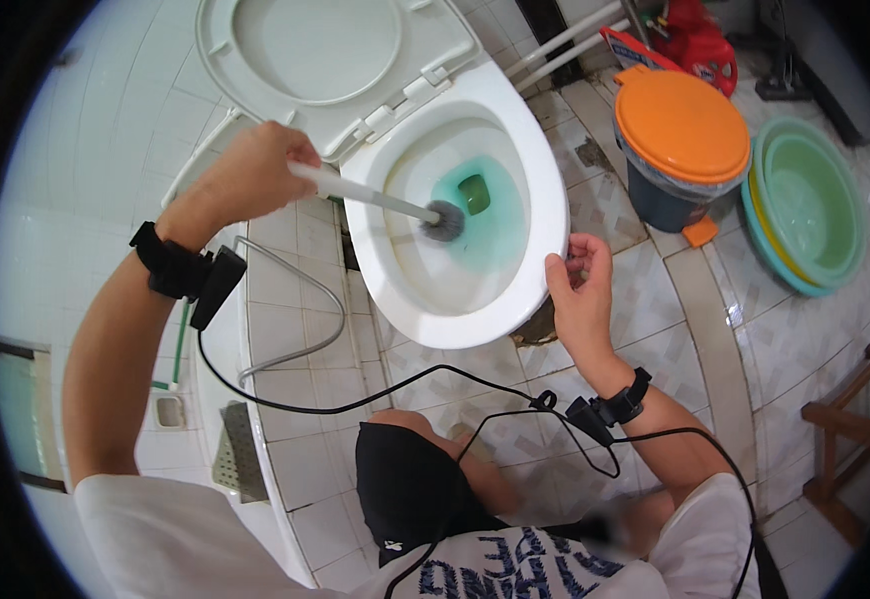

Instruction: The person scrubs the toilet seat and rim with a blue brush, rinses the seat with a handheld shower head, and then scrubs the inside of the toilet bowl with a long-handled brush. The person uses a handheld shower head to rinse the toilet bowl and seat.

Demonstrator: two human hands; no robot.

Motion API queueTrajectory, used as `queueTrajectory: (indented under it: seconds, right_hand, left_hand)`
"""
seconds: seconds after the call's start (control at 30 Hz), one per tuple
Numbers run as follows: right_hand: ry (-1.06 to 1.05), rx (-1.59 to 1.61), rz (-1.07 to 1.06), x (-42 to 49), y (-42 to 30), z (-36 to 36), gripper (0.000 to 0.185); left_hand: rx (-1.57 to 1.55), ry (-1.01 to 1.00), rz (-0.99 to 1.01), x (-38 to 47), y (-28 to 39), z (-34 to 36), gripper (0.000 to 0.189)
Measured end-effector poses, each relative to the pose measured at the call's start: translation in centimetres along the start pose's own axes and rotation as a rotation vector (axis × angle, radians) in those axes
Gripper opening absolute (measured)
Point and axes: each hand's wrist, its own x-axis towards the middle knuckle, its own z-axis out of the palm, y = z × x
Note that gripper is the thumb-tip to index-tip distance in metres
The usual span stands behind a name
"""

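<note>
My left hand (266,168) is closed around the pale handle of a toilet brush (375,196). The brush's round grey bristle head rests against the inner wall of the white toilet bowl (450,329), beside the drain opening. Blue-green water or liquid lies around the drain. At the bowl's right side, my right hand (583,288) touches the rim with its thumb on top and its fingers bent at the outer edge. The toilet seat and lid (435,45) are raised behind the bowl.
A dark bin with an orange lid (682,126) stands right of the toilet, near stacked plastic basins (813,202) and a red container (697,56). A wooden stool (839,419) is at the far right. Black cables (375,404) from my wrist straps hang across the front.
</note>
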Motion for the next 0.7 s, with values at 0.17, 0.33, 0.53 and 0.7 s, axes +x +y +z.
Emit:
queueTrajectory:
  seconds: [0.17,0.33,0.53,0.7]
  right_hand:
    - [-0.045,-0.010,-0.021,0.0,-0.5,-0.3,0.043]
    - [-0.081,-0.028,-0.009,0.0,-0.9,-0.6,0.041]
    - [-0.080,-0.071,0.018,0.0,-1.7,-0.5,0.041]
    - [-0.106,-0.297,0.000,0.4,-3.4,-0.9,0.042]
  left_hand:
    - [-0.915,0.361,0.054,2.9,-0.1,6.6,0.021]
    - [-1.625,0.273,0.439,5.4,1.3,12.5,0.036]
    - [-1.718,0.195,0.275,0.6,-4.6,8.4,0.043]
    - [-1.978,0.172,0.294,-1.7,0.0,7.7,0.041]
